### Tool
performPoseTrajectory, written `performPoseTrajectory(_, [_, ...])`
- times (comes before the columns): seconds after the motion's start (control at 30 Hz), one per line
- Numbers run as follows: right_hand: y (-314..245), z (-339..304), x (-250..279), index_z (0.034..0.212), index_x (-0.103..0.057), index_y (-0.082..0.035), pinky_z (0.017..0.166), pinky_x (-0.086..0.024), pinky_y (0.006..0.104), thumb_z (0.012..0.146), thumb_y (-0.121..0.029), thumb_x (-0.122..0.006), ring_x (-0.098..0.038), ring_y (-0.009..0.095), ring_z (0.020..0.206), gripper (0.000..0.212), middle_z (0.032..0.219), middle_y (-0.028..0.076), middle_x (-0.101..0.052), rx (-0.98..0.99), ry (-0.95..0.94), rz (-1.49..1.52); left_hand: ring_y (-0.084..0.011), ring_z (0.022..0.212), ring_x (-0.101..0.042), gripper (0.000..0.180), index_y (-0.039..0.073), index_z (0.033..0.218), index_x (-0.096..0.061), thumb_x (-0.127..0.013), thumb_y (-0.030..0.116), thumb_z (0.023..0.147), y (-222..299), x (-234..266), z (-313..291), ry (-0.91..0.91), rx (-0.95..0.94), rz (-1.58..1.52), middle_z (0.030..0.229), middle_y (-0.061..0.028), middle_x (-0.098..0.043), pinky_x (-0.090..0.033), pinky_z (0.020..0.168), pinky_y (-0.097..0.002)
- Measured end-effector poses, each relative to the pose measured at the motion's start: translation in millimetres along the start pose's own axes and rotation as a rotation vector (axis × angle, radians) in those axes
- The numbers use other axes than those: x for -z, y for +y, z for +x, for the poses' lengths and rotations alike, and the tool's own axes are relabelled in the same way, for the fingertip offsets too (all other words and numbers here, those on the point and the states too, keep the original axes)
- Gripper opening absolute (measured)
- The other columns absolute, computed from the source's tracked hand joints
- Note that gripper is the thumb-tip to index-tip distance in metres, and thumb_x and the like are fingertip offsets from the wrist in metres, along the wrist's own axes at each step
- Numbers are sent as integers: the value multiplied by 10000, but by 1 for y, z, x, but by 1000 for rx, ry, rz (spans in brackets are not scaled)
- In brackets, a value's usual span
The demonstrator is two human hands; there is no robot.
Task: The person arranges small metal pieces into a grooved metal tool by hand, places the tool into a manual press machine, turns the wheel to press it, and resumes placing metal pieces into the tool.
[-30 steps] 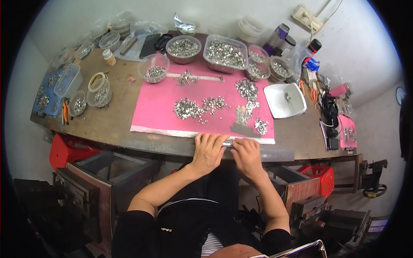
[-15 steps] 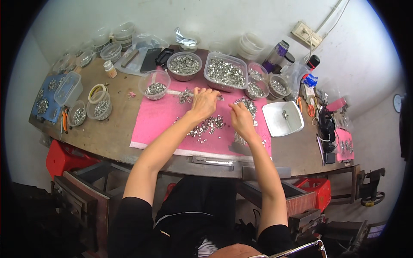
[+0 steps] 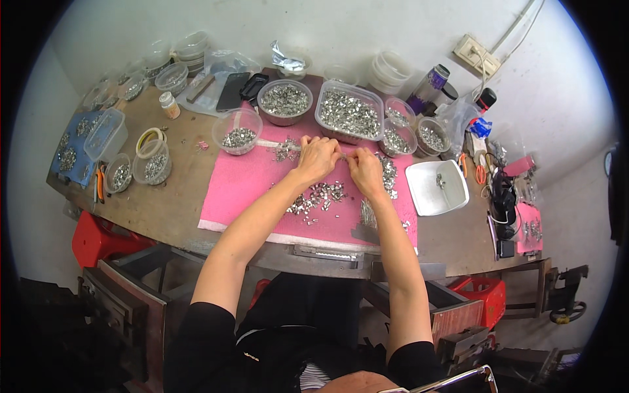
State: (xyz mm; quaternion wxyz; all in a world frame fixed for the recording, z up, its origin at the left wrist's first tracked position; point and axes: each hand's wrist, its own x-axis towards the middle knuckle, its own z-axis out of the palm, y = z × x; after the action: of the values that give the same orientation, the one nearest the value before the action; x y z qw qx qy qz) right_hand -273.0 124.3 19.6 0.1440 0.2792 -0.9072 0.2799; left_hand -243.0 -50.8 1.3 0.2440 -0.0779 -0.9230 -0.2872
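Note:
Over a pink cloth [image 3: 246,190], my left hand [image 3: 318,159] and my right hand [image 3: 365,171] are close together, fingertips almost meeting. Both have their fingers curled in a pinch; whatever is between them is too small to name. A heap of small shiny metal pieces [image 3: 321,198] lies on the cloth below my left hand. Another small pile [image 3: 284,150] is just left of that hand, and more pieces [image 3: 388,175] spread to the right of my right hand. Beside my right forearm lies a bundle of thin metal strips [image 3: 368,215].
Behind my hands stand a round tub [image 3: 285,103] and a rectangular tub [image 3: 347,112] full of metal pieces. A clear bowl [image 3: 238,133] is at the left, a white square dish [image 3: 422,196] at the right. Orange-handled pliers [image 3: 480,173] and black cables [image 3: 503,193] lie farther right.
My right hand has moved up and to the left, closing the gap to my left hand. My left hand has shifted slightly. The piles look much the same.

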Motion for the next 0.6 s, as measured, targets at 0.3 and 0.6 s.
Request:
performPoseTrajectory(0.3, [-5, -6, -1, 923, -697, -25, 818, -531, 484, 909, -133, -682, -663, 381, 919, 110, 940, 176, -675, 31, 19, -46, -321, 919, -634, 94, 88, 964, -648, -630, 179, 948, 5, 6, -7, 17, 30, -66, 921, -101, -698, -372, 897, -476])
performPoseTrajectory(0.6, [-3, -19, 20, 895, -645, -13, 803, -511, 494, 886, -130, -690, -653, 373, 881, 126, 916, 179, -669, 110, 6, -109, -345, 911, -622, 74, 48, 960, -600, -626, 110, 931, 39, 29, -30, -64, -66, -245, 897, -133, -664, -421, 871, -467])
